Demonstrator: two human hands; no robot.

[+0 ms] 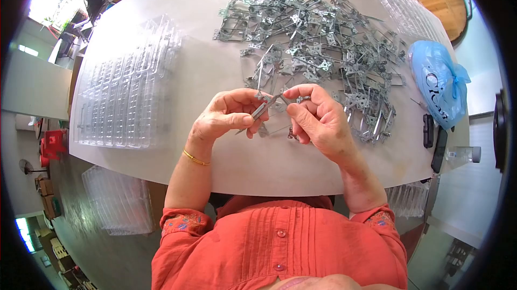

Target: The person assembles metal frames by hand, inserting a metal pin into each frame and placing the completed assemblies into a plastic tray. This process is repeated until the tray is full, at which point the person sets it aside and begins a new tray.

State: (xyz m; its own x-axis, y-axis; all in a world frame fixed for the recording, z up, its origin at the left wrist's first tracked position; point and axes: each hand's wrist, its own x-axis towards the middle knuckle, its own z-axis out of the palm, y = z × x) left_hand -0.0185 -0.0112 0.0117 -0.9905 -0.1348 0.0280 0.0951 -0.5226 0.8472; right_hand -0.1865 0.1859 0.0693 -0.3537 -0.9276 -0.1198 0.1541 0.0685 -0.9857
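Both hands are raised over the near part of the white table, close together. My left hand (229, 113) pinches a thin grey metal part (260, 110) between thumb and fingers. My right hand (319, 119) has its fingertips at the other end of metal pieces between the hands, with thumb and index finger pressed together. A small dark piece shows under its curled fingers. Just beyond the hands lies a large loose pile of grey metal brackets (318, 36). Where one piece between the hands ends and another begins is hard to tell.
Stacked clear plastic trays (126, 85) stand on the table's left side, with more trays (401, 7) at the back right. A blue plastic bag (439, 82), dark objects (439, 150) and a clear bottle (462, 154) are at the right. More trays (118, 198) sit below the left edge.
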